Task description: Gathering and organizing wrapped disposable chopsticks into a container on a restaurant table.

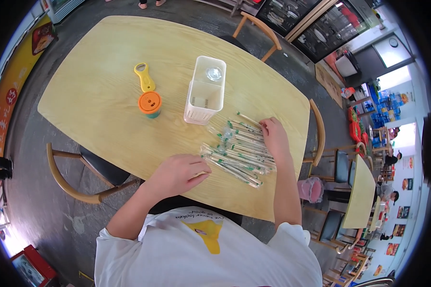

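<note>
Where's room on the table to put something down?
The table is bare left of the yellow bottle opener and orange-lidded container, and right of the white caddy, beyond the wrapped sticks. Those sticks crowd the space between the left hand and the right hand.

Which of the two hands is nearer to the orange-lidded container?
Left: the left hand lies on the person's side of the container; the right hand is farther right, at the wrapped chopsticks.

From afar I'm watching a table (96, 62) carrying wrapped chopsticks (248, 149) near right, white caddy (199, 116) farther, yellow tool (147, 83) and orange-lidded cup (150, 103) left.
</note>
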Demonstrator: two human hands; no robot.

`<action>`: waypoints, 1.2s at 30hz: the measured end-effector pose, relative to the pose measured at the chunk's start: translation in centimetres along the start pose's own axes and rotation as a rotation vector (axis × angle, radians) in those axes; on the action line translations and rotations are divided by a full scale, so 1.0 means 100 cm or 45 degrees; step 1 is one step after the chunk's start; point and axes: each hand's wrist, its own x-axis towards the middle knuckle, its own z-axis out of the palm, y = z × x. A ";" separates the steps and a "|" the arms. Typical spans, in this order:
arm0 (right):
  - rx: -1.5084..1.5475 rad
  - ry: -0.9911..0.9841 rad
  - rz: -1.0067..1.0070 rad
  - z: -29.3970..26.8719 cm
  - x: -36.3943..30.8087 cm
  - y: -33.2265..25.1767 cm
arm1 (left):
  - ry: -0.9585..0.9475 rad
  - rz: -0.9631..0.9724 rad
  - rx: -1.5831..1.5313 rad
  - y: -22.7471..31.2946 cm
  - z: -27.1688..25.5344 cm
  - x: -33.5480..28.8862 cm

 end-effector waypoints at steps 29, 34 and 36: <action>1.224 0.304 -0.476 -0.108 0.063 -0.189 | 0.691 0.080 0.303 -0.016 -0.081 0.114; 1.098 0.083 -0.365 -0.079 0.085 -0.187 | 0.766 0.073 0.152 -0.017 -0.078 0.120; 1.026 0.057 -0.367 -0.068 0.091 -0.185 | 0.675 -0.109 0.353 -0.030 -0.078 0.115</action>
